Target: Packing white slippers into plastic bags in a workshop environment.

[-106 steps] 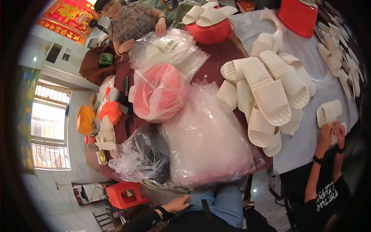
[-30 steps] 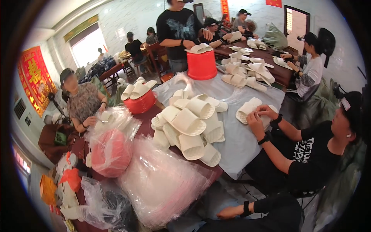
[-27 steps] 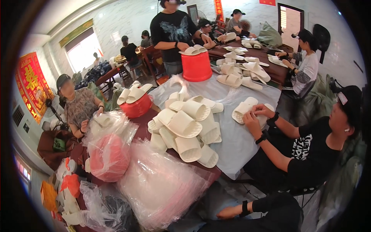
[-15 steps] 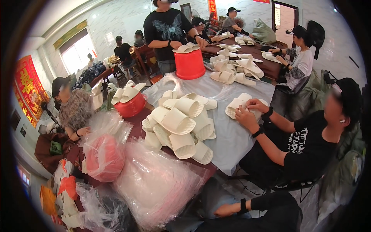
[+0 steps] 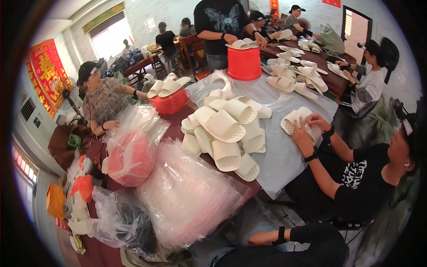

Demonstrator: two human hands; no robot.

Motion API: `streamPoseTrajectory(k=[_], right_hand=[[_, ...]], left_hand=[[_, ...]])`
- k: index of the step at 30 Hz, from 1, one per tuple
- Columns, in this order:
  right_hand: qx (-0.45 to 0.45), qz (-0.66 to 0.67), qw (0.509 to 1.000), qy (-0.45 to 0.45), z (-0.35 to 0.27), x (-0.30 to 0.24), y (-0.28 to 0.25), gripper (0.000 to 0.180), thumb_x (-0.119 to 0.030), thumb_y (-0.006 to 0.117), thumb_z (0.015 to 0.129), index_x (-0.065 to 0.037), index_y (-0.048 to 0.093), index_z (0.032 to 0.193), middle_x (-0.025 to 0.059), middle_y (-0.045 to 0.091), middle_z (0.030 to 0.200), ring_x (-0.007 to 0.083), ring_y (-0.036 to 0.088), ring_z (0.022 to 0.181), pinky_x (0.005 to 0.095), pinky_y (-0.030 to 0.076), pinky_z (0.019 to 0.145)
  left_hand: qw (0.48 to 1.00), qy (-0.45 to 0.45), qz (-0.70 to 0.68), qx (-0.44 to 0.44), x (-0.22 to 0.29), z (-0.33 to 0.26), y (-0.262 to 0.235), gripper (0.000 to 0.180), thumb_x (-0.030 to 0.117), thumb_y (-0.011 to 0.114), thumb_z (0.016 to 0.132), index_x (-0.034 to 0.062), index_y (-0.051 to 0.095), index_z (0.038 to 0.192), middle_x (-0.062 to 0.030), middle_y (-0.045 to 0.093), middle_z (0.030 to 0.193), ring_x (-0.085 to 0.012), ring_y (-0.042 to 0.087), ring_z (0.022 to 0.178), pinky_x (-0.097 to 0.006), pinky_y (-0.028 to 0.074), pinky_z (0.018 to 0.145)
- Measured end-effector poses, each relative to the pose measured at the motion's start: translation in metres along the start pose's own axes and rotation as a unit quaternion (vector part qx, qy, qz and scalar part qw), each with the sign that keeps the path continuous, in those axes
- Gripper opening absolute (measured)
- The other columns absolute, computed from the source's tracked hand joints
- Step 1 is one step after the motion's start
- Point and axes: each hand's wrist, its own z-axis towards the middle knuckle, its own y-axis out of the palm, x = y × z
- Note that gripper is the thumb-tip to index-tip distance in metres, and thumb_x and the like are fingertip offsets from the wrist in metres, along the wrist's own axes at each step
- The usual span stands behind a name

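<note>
I see one of my hands resting loosely curled on my lap, holding nothing, near the clear plastic bags; the other is hidden.

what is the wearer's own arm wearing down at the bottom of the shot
Only one forearm shows, low in the head view: a black long sleeve and a black wristband next to the hand. Which arm it is cannot be told, and no other hand of the wearer shows.
</note>
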Motion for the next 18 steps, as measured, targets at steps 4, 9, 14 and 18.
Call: streamPoseTrajectory(k=[4, 9, 14, 18], right_hand=[[-0.006, -0.037, 0.999, 0.001, 0.000, -0.002, 0.005, 0.021, -0.019, 0.043, 0.083, -0.002, 0.054, 0.089, 0.0199, 0.059, 0.081, 0.0390, 0.057, 0.077, 0.0457, 0.044, 0.065], [0.041, -0.025, 0.999, -0.020, -0.015, -0.001, 0.011, 0.018, -0.018, 0.046, 0.080, -0.002, 0.055, 0.083, 0.0195, 0.058, 0.073, 0.0385, 0.057, 0.070, 0.0462, 0.044, 0.059], [0.136, -0.077, 0.986, -0.054, -0.019, -0.002, 0.003, 0.010, -0.013, 0.047, 0.080, -0.005, 0.052, 0.082, 0.0174, 0.055, 0.066, 0.0369, 0.056, 0.062, 0.0454, 0.042, 0.052], [0.122, -0.089, 0.986, -0.069, -0.024, -0.021, -0.034, 0.010, -0.009, 0.049, 0.076, -0.004, 0.050, 0.084, 0.0160, 0.053, 0.075, 0.0353, 0.053, 0.071, 0.0434, 0.042, 0.061]], left_hand=[[1.000, 0.002, 0.011, -0.012, 0.005, -0.004, 0.002, 0.030, 0.027, 0.055, 0.081, 0.0008, 0.058, 0.095, -0.0171, 0.059, 0.079, -0.0299, 0.059, 0.078, -0.036, 0.047, 0.065], [0.999, 0.013, 0.001, -0.031, 0.003, 0.000, 0.022, 0.030, 0.028, 0.056, 0.080, 0.0006, 0.058, 0.094, -0.0168, 0.059, 0.078, -0.0299, 0.059, 0.077, -0.036, 0.048, 0.065], [0.986, 0.060, -0.139, -0.065, 0.002, 0.031, 0.170, 0.031, 0.028, 0.056, 0.080, 0.0003, 0.059, 0.093, -0.0166, 0.059, 0.077, -0.0298, 0.059, 0.077, -0.036, 0.048, 0.065], [0.964, 0.174, -0.191, -0.065, 0.057, 0.041, 0.337, 0.037, 0.032, 0.061, 0.074, 0.0005, 0.058, 0.094, -0.0171, 0.057, 0.082, -0.0311, 0.057, 0.082, -0.038, 0.046, 0.069]])
